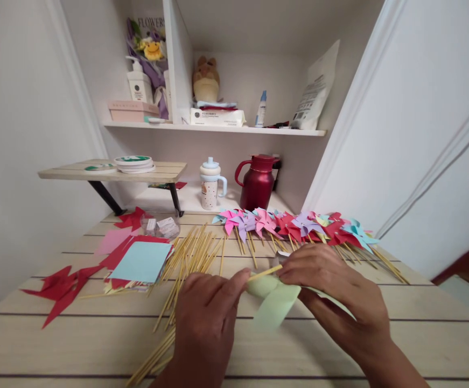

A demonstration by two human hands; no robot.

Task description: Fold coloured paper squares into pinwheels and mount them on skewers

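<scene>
My left hand (207, 315) pinches a thin wooden stick (264, 273) between thumb and fingers. My right hand (333, 291) presses on a folded pale green paper pinwheel (274, 302) where the stick's tip meets it. Both hands hover just above the wooden table (420, 323). Behind them lies a row of finished paper pinwheels (299, 225) in pink, red, purple and blue, sticks pointing toward me.
A pile of loose wooden sticks (189, 256) lies left of centre. Stacked coloured paper squares (139, 261) and red paper scraps (62, 288) sit at the left. A red jug (257, 183), a cup (210, 186) and a small raised shelf (109, 172) stand at the back.
</scene>
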